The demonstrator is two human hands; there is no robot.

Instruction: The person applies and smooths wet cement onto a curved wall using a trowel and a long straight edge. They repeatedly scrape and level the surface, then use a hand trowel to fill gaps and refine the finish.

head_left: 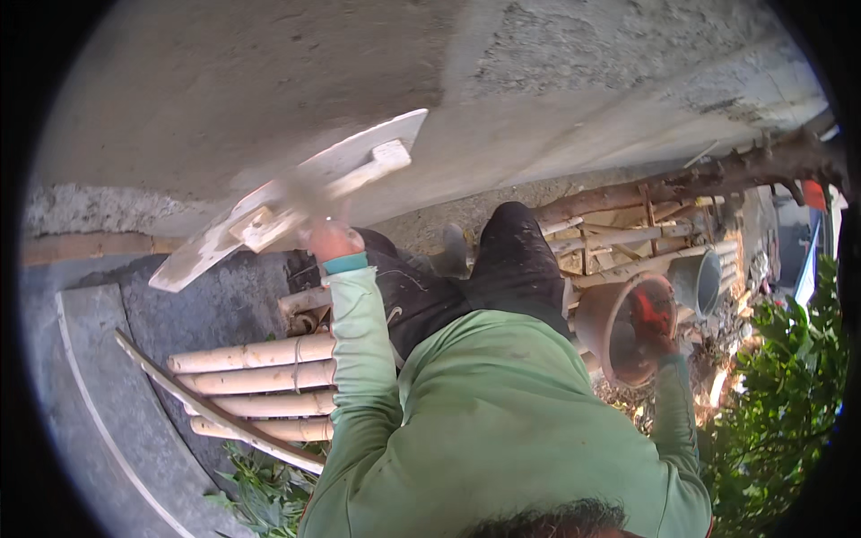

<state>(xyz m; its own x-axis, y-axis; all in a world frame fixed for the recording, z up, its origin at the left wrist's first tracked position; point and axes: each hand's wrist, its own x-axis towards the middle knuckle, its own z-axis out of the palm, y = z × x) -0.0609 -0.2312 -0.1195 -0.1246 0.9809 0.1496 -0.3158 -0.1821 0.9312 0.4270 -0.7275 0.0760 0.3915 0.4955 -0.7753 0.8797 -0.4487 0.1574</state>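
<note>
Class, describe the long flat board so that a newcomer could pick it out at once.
Start at the grey wall across the top. In front of it, the left hand grips a long, slanting, whitish board. Unlike the round poles lower down, it is flat, with a handle.

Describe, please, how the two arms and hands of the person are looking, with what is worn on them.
Both arms wear long, pale green sleeves, wrinkled on the left arm. A teal cuff closes the left one at the wrist. The left hand shows no glove; the right hand is too shadowed for detail.
</note>
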